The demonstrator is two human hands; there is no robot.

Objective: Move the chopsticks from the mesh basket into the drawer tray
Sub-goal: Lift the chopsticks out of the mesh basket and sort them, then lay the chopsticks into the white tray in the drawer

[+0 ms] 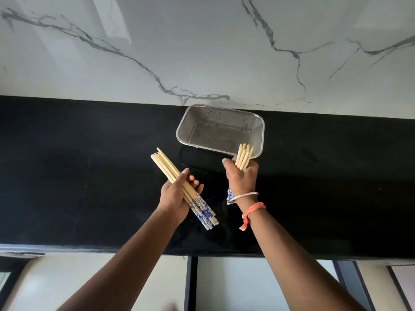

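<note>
A steel mesh basket (221,115) stands on the black counter against the marble wall, with nothing inside it. My left hand (174,195) grips a bundle of several pale wooden chopsticks (167,167) with blue-and-white patterned ends, held slanted over the counter in front of the basket's left side. My right hand (242,176) is closed around a second bundle of chopsticks (244,156); their tips poke up in front of the basket's near right corner, and their patterned ends show below my wrist. No drawer tray is in view.
The black countertop (89,176) runs the full width, backed by a white marble wall (202,52). Below the counter's front edge are pale cabinet fronts (235,283) with dark frames. A bangle and an orange thread sit on my right wrist.
</note>
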